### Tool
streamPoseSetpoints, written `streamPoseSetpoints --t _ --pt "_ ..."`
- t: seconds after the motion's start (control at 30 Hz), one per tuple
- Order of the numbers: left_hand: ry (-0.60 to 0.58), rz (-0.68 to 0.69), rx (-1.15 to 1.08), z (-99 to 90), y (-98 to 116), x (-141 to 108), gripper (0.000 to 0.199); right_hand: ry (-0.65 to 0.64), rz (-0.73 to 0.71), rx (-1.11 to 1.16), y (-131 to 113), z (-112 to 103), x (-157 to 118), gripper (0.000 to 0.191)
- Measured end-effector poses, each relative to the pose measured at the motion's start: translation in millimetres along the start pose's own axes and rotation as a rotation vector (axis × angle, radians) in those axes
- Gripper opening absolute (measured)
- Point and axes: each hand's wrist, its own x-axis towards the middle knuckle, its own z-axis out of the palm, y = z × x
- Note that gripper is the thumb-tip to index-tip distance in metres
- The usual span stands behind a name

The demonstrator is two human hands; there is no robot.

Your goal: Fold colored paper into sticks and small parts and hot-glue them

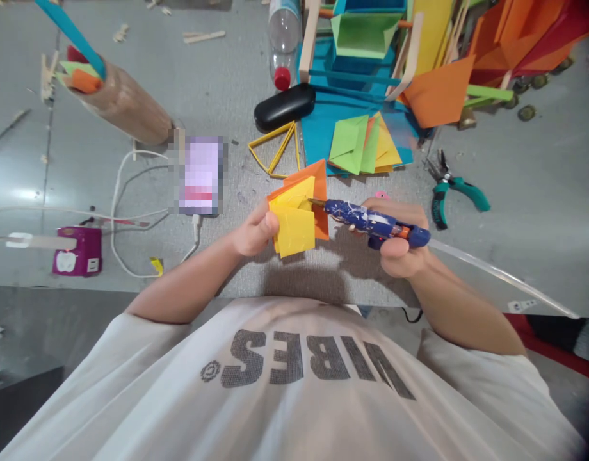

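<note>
My left hand (257, 230) is closed on a folded paper piece (297, 232), yellow in front with an orange sheet (320, 221) behind it. The thumb presses on the yellow side. In my right hand (406, 246) is a blue glue gun (359, 216), smeared with dried white glue. A long clear glue stick (506, 280) trails from its back end toward the lower right. The gun's nozzle is at the yellow paper, near its upper fold; whether it touches cannot be made out. Both papers are held above the grey table (246, 275).
Beyond my hands lie folded green and yellow papers (359, 146), a yellow stick frame (278, 150), a black case (285, 107) and a bottle (282, 38). Teal pliers (451, 189) rest at right. A charging phone (201, 173), cables and a purple box (77, 251) are at left.
</note>
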Motion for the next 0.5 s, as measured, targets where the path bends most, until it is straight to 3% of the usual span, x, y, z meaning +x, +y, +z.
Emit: streamPoseSetpoints --t 0.3,0.5 --pt "-0.21 0.145 0.14 8.6 14.8 10.1 0.095 0.049 0.006 -0.087 -5.2 -0.6 1.6 0.066" --pt "-0.153 0.115 0.074 14.1 16.4 14.4 0.099 0.148 -0.006 -0.223 -11.6 -11.3 7.6 0.065"
